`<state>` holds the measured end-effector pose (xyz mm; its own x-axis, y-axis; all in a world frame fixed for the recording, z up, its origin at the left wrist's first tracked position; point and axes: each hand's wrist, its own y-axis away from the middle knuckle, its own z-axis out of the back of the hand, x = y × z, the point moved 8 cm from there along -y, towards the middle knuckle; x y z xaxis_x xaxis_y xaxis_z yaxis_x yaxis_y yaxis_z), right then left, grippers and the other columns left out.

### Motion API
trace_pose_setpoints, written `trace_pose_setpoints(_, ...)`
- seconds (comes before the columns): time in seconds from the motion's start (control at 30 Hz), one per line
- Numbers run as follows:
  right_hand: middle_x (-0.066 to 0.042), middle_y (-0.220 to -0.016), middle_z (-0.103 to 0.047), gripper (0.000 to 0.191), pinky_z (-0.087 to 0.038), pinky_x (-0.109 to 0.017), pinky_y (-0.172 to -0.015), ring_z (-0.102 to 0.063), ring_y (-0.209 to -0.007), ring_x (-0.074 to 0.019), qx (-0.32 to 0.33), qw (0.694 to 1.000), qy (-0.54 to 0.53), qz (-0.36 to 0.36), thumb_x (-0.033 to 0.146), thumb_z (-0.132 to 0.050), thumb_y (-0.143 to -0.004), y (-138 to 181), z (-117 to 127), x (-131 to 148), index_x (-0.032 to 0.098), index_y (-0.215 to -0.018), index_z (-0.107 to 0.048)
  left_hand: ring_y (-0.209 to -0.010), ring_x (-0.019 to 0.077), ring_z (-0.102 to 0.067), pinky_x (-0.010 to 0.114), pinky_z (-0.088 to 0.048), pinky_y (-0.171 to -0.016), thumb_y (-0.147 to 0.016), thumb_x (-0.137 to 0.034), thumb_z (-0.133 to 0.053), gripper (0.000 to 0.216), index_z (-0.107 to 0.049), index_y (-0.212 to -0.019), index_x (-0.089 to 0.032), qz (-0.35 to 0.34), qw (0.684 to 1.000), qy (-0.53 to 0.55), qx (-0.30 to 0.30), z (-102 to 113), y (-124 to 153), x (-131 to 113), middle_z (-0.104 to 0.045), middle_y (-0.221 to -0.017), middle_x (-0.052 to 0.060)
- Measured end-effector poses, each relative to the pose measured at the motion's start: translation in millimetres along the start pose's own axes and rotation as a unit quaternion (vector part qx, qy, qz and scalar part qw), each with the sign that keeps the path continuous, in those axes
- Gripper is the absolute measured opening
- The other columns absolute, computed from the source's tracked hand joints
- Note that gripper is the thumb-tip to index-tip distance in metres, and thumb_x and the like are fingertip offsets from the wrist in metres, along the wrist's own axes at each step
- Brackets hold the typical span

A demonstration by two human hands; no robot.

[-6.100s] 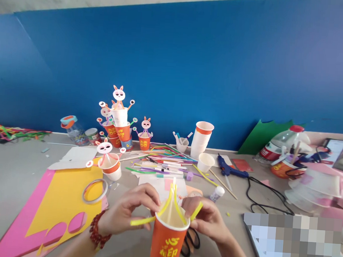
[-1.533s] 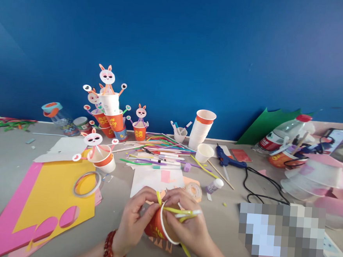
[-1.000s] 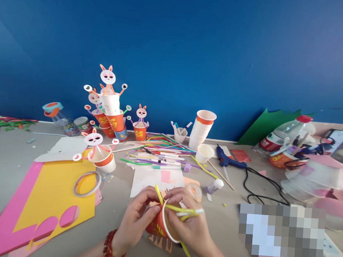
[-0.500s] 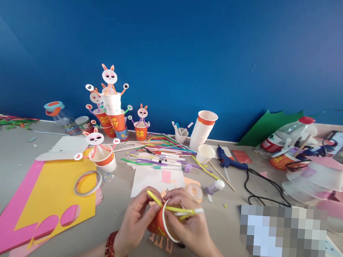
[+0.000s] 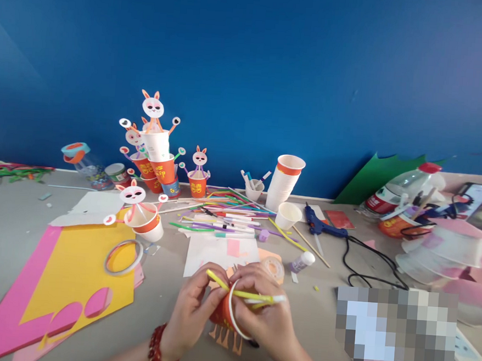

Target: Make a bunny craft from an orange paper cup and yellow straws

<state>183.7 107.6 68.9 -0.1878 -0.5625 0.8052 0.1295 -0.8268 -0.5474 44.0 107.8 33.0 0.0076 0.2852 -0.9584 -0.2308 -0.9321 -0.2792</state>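
An orange paper cup lies tipped on its side between both hands at the near edge of the table, its white rim facing right. My left hand, with a red bead bracelet on the wrist, is closed round the cup's body and pinches a yellow straw that sticks out up and left. My right hand is closed over the rim, fingers pressing yellow and white straws that cross the cup's mouth.
Yellow and pink foam sheets and a tape ring lie at left. Rabbit cups, loose straws and pens, a white cup stack, a blue glue gun with black cord, and a plastic bottle fill the back.
Six seconds ago the cup stood upright with straws looped above it; it now lies tipped sideways. Over the last second the left yellow straw end has swung lower and leftward.
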Motion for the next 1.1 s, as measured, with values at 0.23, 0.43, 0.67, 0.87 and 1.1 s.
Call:
trace_pose_setpoints(0.23, -0.003, -0.080, -0.073, 0.017, -0.056, -0.037, -0.078, -0.069, -0.079, -0.0215, -0.030, 0.999, 0.012, 0.008, 0.007, -0.062, -0.075, 1, 1, 3, 0.024, -0.077, -0.064, -0.091, 0.0196, -0.060, 0.031, -0.048, -0.086, -0.099, -0.021, -0.052, 0.013, -0.063, -0.092, -0.019, -0.006, 1.000, 0.004, 0.000, -1, 2, 2, -0.061, -0.092, 0.005)
trace_pose_setpoints(0.43, -0.002, -0.081, -0.071, 0.019, -0.055, -0.035, -0.075, -0.067, -0.078, -0.0209, -0.034, 0.999, 0.020, 0.009, 0.005, -0.062, -0.075, 3, 1, 2, 0.024, -0.078, -0.064, -0.091, 0.0196, -0.060, 0.031, -0.048, -0.085, -0.098, -0.022, -0.053, 0.013, -0.063, -0.091, -0.018, -0.003, 1.000, 0.005, -0.003, -1, 1, 2, -0.061, -0.092, 0.005)
trace_pose_setpoints(0.67, -0.002, -0.094, -0.076, 0.020, -0.054, -0.038, -0.088, -0.070, -0.090, -0.0212, 0.020, 0.999, 0.021, 0.044, 0.008, -0.066, -0.083, 1, 2, 4, 0.026, -0.091, -0.067, -0.089, 0.0185, -0.060, 0.028, -0.047, -0.083, -0.097, -0.028, -0.057, 0.015, -0.064, -0.088, -0.018, 0.048, 0.998, 0.046, -0.009, 4, -2, 10, -0.062, -0.092, 0.005)
trace_pose_setpoints(0.87, -0.002, -0.095, -0.077, 0.019, -0.054, -0.039, -0.091, -0.072, -0.090, -0.0206, 0.024, 0.998, 0.022, 0.047, 0.008, -0.066, -0.084, -1, 1, 3, 0.026, -0.092, -0.068, -0.086, 0.0182, -0.061, 0.028, -0.048, -0.081, -0.097, -0.027, -0.057, 0.014, -0.065, -0.090, -0.017, 0.058, 0.998, 0.037, -0.016, 7, -3, 11, -0.064, -0.090, 0.005)
trace_pose_setpoints(1.1, -0.002, -0.095, -0.077, 0.017, -0.052, -0.040, -0.094, -0.071, -0.089, -0.0205, 0.031, 0.998, 0.034, 0.053, 0.009, -0.066, -0.085, 1, 0, 1, 0.025, -0.091, -0.067, -0.094, 0.0184, -0.063, 0.029, -0.050, -0.085, -0.096, -0.007, -0.052, 0.022, -0.066, -0.105, -0.021, -0.108, 0.987, -0.121, -0.011, 6, 3, -21, -0.068, -0.098, 0.006)
